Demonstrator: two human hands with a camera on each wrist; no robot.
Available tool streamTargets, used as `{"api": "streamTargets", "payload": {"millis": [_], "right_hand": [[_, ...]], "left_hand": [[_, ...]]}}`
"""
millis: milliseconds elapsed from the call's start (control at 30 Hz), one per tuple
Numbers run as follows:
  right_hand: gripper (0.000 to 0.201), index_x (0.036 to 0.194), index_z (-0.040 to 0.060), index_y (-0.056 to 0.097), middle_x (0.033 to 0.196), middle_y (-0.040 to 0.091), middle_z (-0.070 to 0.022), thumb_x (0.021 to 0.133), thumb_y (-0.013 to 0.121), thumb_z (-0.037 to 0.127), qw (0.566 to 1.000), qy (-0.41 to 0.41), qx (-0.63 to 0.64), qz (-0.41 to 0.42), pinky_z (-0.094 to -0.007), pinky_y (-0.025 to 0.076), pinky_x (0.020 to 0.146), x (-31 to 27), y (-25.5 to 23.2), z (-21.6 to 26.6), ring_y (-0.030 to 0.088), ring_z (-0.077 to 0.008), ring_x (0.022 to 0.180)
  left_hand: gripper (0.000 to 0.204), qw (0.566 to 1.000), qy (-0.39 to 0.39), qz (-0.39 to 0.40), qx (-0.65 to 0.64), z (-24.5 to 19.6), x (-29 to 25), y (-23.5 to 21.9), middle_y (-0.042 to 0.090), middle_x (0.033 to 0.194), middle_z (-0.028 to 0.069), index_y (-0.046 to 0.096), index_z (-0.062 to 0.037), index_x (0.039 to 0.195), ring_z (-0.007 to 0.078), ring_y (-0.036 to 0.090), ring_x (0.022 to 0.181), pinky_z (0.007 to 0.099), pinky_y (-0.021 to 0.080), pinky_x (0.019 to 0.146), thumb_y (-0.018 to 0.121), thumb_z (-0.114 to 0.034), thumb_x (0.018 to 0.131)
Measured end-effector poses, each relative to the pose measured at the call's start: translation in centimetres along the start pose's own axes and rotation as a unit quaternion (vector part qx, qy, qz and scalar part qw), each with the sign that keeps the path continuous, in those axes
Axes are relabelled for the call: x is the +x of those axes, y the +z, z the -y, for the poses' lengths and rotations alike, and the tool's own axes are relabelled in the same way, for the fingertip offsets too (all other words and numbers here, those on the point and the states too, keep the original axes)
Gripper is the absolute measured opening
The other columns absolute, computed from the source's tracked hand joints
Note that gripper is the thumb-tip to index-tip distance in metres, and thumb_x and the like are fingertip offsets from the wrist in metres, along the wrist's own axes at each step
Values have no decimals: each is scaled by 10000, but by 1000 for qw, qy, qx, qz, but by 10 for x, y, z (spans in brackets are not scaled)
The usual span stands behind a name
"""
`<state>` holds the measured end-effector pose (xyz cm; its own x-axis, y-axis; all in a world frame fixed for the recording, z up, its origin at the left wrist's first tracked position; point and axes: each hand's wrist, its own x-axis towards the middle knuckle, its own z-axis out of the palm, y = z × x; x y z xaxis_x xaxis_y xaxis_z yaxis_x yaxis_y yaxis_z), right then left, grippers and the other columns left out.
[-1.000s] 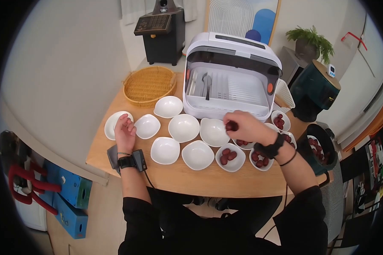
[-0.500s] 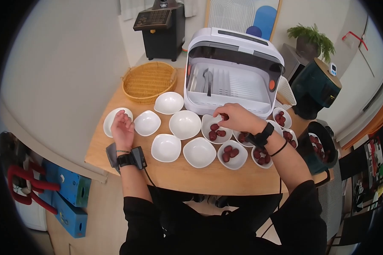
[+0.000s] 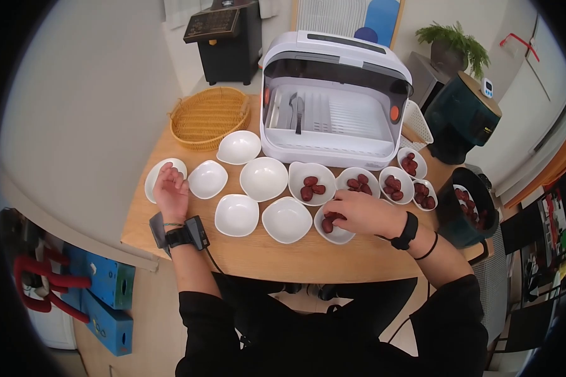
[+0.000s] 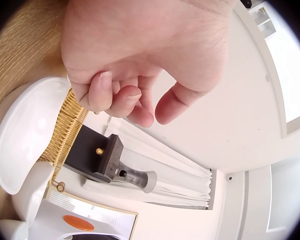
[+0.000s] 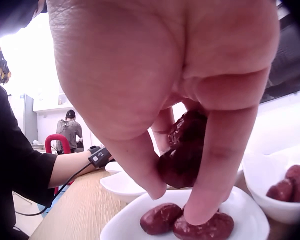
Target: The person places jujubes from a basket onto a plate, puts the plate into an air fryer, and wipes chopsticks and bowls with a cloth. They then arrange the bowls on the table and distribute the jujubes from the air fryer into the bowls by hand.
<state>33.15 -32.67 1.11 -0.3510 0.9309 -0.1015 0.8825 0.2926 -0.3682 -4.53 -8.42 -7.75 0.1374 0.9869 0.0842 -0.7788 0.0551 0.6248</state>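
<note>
My right hand (image 3: 366,213) is over a front white bowl (image 5: 250,220), fingers pointing down. Between its thumb and fingers it holds dark red dried dates (image 5: 182,155), and a fingertip touches one of the dates (image 5: 160,218) lying in that bowl. Just behind, another white bowl (image 3: 299,192) contains three dates (image 3: 307,193). At the far left, my left hand (image 3: 172,191) is raised, its palm turned up and its fingers loosely bent around nothing. It overlaps a white bowl (image 3: 152,182) in the head view.
Several bare white bowls (image 3: 287,235) fill the table's left and middle. More dates lie in bowls (image 3: 387,176) at right, beside a dark green pot (image 3: 449,220). Behind stand a wicker basket (image 3: 210,116) and a white dish cabinet (image 3: 333,151).
Dates have appeared in the bowl before the cabinet, released by my right hand. That hand has then moved toward me to the front bowl of dates. The left hand has stayed in place.
</note>
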Motion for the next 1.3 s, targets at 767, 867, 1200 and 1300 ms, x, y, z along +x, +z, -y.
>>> {"api": "streamTargets", "payload": {"millis": [767,867,1200,1300], "right_hand": [[343,946,6,715,816,703,-113,733,747,274,772,633,-35,40,-349,517,680,-259,-113,-189,667,-214,741],[438,1076,20,689,913,700,-105,769,741,328,778,618,112,-4,-358,522,686,-282,-92,-241,651,-208,772],[547,1296,34,533,890,693,-121,813,646,264,790,589,165,41,-370,586,675,-238,-88,-255,701,-240,778],[554,1300,32,527,873,688,-122,795,640,231,781,594,185,52,-357,592,643,-236,-86,-255,697,-239,732]], "left_hand": [[211,1000,25,3,2,-3,-3,-3,562,790,-5,568,-46,1105,110,419,612,250,337,535,552,-116,907],[211,1000,23,7,-16,-3,-2,-4,566,790,2,569,-40,1106,113,422,614,253,341,537,542,-114,910],[210,999,19,21,-18,-4,1,-9,571,778,13,575,-38,1105,115,423,610,252,343,536,546,-117,913],[206,999,17,22,-18,-4,0,-8,571,776,11,578,-43,1102,114,422,608,251,340,535,554,-112,909]]}}
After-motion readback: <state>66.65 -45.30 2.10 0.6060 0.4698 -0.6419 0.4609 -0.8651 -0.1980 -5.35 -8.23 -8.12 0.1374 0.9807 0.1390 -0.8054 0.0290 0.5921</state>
